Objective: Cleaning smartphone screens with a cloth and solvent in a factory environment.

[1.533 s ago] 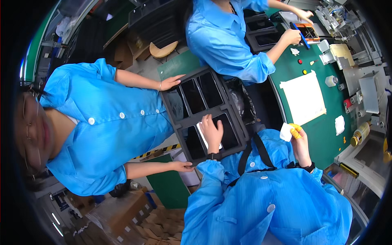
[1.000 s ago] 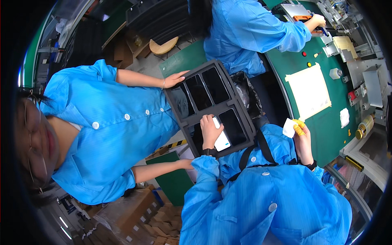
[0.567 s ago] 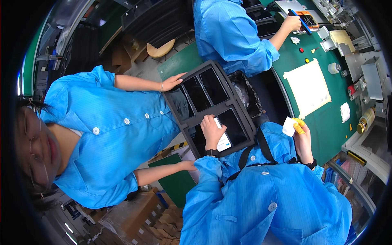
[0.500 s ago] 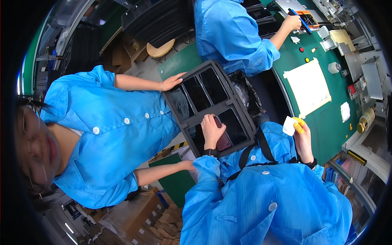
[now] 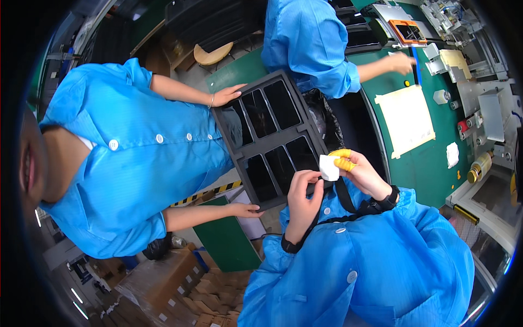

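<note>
A black tray [image 5: 300,129] with dark glossy phone-sized panels [image 5: 259,113] in its compartments lies in front of me, tilted. My right hand [image 5: 364,173], with yellow covers on its fingertips, pinches a small white wipe [image 5: 329,168] over the tray's near right corner. Close beside it, my left hand [image 5: 303,200] has its fingers curled, their tips at the wipe's left edge. A co-worker in a blue smock grips the tray's far side with one hand [image 5: 226,96] above and the other hand [image 5: 245,210] below.
Another person's hand [image 5: 400,63] reaches over the green worktable [image 5: 406,177], by a blue bar [image 5: 417,68]. A cream sheet [image 5: 406,117] is taped there. A crumpled white tissue [image 5: 452,155] and a gold-capped bottle [image 5: 479,167] are at the right. A black bag [image 5: 326,117] sits beyond the tray.
My left hand has left the reddish panel in the tray and come to the wipe. My right hand has moved left with the wipe. The other person's hand has let go of the blue bar.
</note>
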The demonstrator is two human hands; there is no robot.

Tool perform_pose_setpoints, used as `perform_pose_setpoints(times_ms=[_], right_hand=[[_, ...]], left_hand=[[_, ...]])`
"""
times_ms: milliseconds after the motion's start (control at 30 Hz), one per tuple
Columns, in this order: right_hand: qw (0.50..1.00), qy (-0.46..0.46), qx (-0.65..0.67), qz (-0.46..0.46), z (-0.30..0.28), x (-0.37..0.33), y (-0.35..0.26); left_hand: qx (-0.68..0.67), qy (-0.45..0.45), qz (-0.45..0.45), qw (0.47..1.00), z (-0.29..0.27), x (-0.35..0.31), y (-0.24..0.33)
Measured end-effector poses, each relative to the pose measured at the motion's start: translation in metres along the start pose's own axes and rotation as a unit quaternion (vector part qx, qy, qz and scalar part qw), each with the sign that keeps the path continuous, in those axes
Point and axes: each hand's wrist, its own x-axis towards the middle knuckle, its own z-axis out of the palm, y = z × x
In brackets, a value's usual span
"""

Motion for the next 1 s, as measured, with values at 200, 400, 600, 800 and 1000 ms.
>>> perform_pose_setpoints(times_ms=[200,400,600,800,1000], right_hand=[[0.998,-0.054,-0.017,0.025,0.010,-0.004,0.011],[0.994,-0.067,-0.083,0.012,0.008,-0.010,0.013],[0.978,-0.080,-0.188,0.044,0.002,-0.002,0.015],[0.823,-0.066,-0.541,-0.162,-0.028,0.063,0.016],[0.737,-0.162,-0.600,-0.266,-0.030,0.126,0.053]], left_hand=[[0.013,0.049,-0.060,0.997,0.016,-0.023,-0.006],[-0.142,0.102,-0.154,0.972,0.029,-0.044,-0.012],[-0.197,0.106,-0.213,0.951,0.036,-0.059,-0.026],[-0.023,0.186,-0.229,0.955,0.025,-0.082,-0.085],[0.160,0.244,-0.179,0.940,0.027,-0.092,-0.130]])
